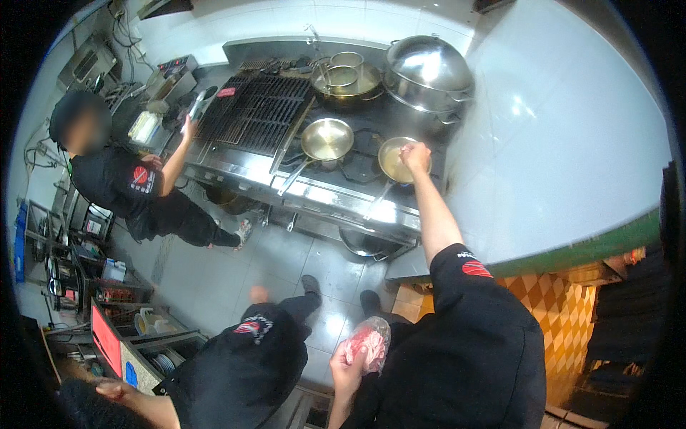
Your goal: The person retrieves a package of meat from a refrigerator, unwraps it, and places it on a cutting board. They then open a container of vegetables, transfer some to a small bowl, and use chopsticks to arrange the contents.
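Note:
Sliced raw meat in a clear plastic bag (368, 346) is held in my left hand (347, 370), low in front of my body. My right arm stretches out to the stove, where my right hand (416, 156) is over a frying pan (395, 165) with pale liquid in it. Its fingers are pinched together around a small pinkish piece, apparently meat. Left of that pan, a second steel frying pan (327, 139) looks bare inside and rests on another burner.
A large lidded pot (429, 69) and a wide pan with strainers (364, 86) stand at the back. A charcoal-black grill grate (246, 112) lies left. One co-worker (118, 177) holds tongs there; another (241, 359) is close at my left. A white partition (557, 134) borders the stove's right.

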Demonstrator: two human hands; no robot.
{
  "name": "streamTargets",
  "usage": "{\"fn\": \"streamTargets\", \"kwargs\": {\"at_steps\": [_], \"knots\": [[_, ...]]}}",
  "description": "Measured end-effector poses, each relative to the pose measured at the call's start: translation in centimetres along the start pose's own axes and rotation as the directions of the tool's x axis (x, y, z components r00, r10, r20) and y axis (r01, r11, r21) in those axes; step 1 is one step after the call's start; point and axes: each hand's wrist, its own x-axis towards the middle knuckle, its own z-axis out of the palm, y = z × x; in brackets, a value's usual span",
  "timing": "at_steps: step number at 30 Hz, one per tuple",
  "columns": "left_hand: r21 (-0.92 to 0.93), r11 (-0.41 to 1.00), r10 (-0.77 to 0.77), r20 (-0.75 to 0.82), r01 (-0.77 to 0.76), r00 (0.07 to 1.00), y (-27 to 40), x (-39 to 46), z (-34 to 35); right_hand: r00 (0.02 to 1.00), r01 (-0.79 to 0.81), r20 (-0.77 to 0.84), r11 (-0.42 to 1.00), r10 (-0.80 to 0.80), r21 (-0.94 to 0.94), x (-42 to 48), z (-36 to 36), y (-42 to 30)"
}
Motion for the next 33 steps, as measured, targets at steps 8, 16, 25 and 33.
{"fn": "streamTargets", "kwargs": {"at_steps": [8, 16, 25, 33], "knots": [[-0.084, 0.996, -0.027, -0.090, 0.019, 0.996, 1.1, 3.2, 0.6, 0.990, -0.013, 0.132, 0.953, 0.056, -0.304, 3.2, 1.5, 1.7], [-0.200, 0.979, 0.006, -0.144, -0.035, 0.990, 2.3, 3.8, -1.0, 0.916, 0.363, -0.300, 0.871, -0.267, 0.332, -12.4, -2.1, -9.4], [-0.208, 0.978, 0.051, 0.139, -0.021, 0.989, 4.8, -0.1, -5.6, 0.262, -0.777, 0.935, 0.522, -0.240, 0.352, -45.1, -13.0, -6.3], [0.118, 0.992, -0.026, 0.546, -0.047, 0.838, 2.2, -4.9, -0.1, 0.755, -0.409, 0.624, 0.602, -0.200, 0.686, -52.8, -28.9, -0.2]]}}
